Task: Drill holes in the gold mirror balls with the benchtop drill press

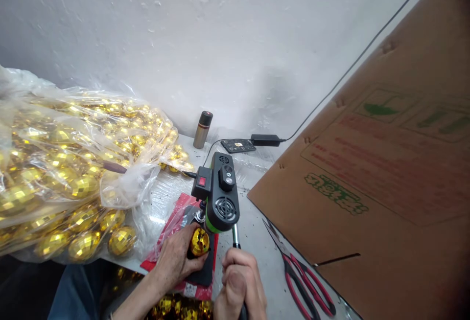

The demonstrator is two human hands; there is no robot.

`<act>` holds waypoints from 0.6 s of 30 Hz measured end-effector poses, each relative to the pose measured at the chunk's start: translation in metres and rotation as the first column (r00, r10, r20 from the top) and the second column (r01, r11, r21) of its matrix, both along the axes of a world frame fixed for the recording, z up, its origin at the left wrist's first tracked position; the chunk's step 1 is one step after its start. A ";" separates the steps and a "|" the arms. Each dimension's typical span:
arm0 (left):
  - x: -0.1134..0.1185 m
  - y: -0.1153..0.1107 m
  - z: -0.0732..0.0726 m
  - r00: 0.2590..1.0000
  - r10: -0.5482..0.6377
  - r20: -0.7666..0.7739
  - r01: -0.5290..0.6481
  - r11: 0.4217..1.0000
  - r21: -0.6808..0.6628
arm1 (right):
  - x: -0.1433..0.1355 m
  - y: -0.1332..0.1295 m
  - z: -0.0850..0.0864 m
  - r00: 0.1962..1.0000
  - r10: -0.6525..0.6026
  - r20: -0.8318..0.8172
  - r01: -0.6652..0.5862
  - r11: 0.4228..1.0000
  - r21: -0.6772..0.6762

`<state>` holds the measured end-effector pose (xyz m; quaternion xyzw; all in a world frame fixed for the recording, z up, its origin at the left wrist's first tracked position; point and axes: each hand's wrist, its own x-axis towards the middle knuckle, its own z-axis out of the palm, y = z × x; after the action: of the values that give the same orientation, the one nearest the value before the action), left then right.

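While left hand [176,259] grips it, the faceted gold ball [199,241] glitters

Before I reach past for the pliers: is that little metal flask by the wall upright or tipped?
Upright. The flask stands on its base beside the wall, dark cap on top.

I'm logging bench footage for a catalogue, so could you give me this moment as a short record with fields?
Left hand: left hand holds a gold mirror ball under the small bench press.
Right hand: right hand grips the press lever.
Left of hands: clear bag of gold balls.
Right of hands: red-handled scissors, cardboard sheet.
Back: metal flask, power adapter.
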<state>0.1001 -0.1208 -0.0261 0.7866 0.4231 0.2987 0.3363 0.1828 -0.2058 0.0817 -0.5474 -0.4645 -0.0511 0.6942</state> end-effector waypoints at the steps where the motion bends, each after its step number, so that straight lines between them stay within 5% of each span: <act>1: 0.000 0.000 0.000 1.000 0.002 -0.002 -0.002 1.000 -0.007 | -0.001 0.000 0.001 1.000 -0.011 -0.007 0.010 1.000 -0.007; 18: -0.001 -0.001 0.005 1.000 0.002 0.012 -0.002 1.000 -0.017 | 0.002 -0.001 -0.013 1.000 0.006 -0.011 -0.006 1.000 -0.003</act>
<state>0.0990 -0.1219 -0.0211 0.7815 0.4244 0.3001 0.3451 0.1849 -0.2071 0.0687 -0.5473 -0.4625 -0.0455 0.6961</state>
